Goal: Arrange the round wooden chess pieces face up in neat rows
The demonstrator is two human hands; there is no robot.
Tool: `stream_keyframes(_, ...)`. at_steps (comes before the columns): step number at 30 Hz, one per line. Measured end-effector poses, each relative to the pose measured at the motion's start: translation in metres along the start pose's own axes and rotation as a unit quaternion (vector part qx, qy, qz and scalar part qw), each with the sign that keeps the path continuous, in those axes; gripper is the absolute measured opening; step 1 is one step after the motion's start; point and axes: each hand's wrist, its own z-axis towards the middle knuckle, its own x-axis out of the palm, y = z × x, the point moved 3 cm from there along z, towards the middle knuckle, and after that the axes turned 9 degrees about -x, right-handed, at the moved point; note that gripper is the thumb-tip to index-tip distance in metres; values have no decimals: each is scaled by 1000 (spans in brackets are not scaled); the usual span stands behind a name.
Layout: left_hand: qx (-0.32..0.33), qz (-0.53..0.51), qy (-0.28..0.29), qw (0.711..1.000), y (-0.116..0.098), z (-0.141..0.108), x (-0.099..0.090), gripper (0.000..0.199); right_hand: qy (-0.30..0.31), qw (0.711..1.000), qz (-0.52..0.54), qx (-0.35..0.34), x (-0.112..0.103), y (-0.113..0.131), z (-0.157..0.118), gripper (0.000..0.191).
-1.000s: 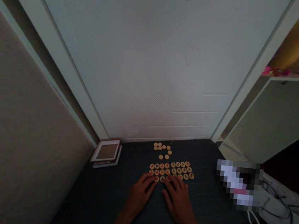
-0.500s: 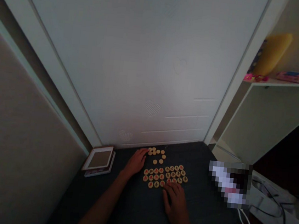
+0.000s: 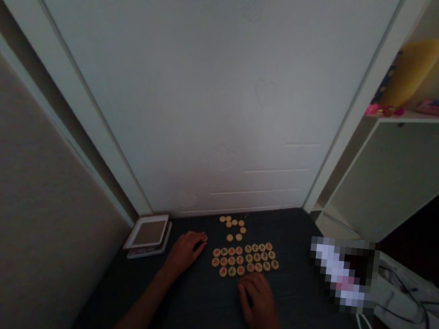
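Several round wooden xiangqi pieces lie face up in rows [image 3: 232,260] on the dark table, marked with red and black characters. Behind them is a loose group of blank-side-up pieces [image 3: 234,222]. My left hand [image 3: 184,252] is closed, pinching one xiangqi piece [image 3: 204,238] at its fingertips, left of the rows. Lying at the front row's edge, my right hand [image 3: 258,297] has its thumb apart from the fingers and shows no piece in it. Its fingertips are close to a red-marked piece [image 3: 240,271].
An open shallow box [image 3: 145,235] sits at the table's back left corner, against the white panel [image 3: 210,106]. At the right edge is a blurred-out pale object [image 3: 339,276] with a white loop. A shelf [image 3: 424,120] stands beyond the table on the right.
My left hand has drawn back toward me and to the left from the blank-side-up group, with one piece taken. My right hand has barely moved, and the view has shifted slightly.
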Motion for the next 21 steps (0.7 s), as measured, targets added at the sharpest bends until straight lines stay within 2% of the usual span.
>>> stream_keyframes(5, -30, -14, 9, 999, -7, -27, -18, 21, 10, 1000, -1, -11, 0, 3, 0, 18)
stream_keyframes(8, -90, -80, -15, 993, -25, -43, -28, 21, 17, 1000, 5, -13, 1, 3, -1, 18)
stream_keyframes(10, -113, -154, -21, 981, -44, -54, -30, 22, 19, 1000, 10, -13, 2, 2, -3, 21)
stream_keyframes(16, -142, -330, 71, 930, -106, -81, -8, 20, 14, 1000, 21, -18, 3, 3, -5, 37)
stream_keyframes(21, -154, -392, 126, 898, -123, -89, 9, 21, 62, 997, 44, -12, 4, 5, -6, 41)
